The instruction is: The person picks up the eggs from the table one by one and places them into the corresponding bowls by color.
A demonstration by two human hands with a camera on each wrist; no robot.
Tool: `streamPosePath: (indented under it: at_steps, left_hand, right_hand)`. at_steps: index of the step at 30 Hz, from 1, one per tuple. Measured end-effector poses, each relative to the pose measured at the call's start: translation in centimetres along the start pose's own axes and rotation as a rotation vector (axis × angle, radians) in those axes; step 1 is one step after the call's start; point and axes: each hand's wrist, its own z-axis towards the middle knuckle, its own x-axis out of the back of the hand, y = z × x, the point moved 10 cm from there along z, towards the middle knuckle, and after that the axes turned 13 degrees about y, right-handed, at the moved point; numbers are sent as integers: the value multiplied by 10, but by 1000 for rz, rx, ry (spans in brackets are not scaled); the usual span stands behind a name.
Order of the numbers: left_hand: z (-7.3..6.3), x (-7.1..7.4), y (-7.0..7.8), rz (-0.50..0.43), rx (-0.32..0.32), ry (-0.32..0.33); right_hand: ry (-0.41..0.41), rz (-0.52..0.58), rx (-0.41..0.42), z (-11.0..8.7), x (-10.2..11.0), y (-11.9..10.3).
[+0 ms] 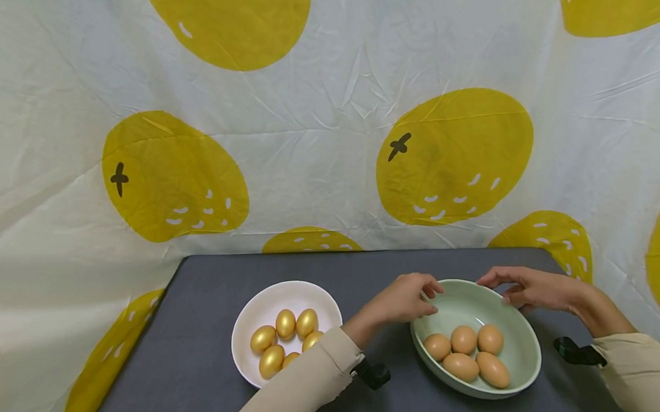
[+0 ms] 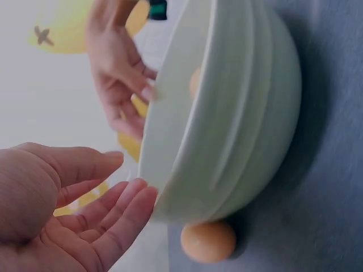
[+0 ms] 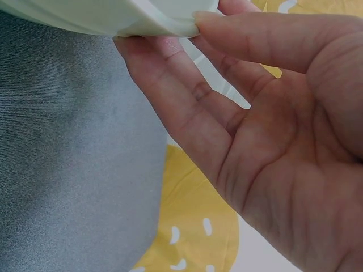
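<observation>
A pale green bowl (image 1: 513, 333) stands on the right part of the table, with several brown eggs (image 1: 463, 339) gathered at its near side. My right hand (image 1: 541, 288) pinches the far right rim, the thumb above and the fingers beneath, as the right wrist view shows. At the far left rim is my left hand (image 1: 404, 298); its fingers are extended close to the rim and its thumb stands apart. In the left wrist view another brown egg (image 2: 209, 241) lies on the table outside the bowl; in the head view it is hidden.
A white bowl (image 1: 245, 322) holding several gold eggs (image 1: 286, 324) is at the left, partly covered by my left sleeve (image 1: 305, 381). The dark grey table (image 1: 164, 364) ends at a white curtain (image 1: 311, 176) printed with yellow fruit shapes.
</observation>
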Motion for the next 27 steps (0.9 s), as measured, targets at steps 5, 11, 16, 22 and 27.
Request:
streamPosePath:
  at_steps: [5,11,16,22,27]
  left_hand:
    - [3,18,-14,-51,36,67]
    - [9,24,-30,-30,72,123]
    - [12,22,-43,4,117,132]
    - [15,12,-53,66,152,117]
    - [18,5,-58,123,166,101]
  right_hand:
    - [2,-6,6,0,0,-1]
    - [-7,-10,22,-2,-1,-3]
    - [-13,-9,20,-1,-2,-3]
    - [-13,-5,16,-1,-2,-3]
    - [-11,-1,10,-2,-3,-2]
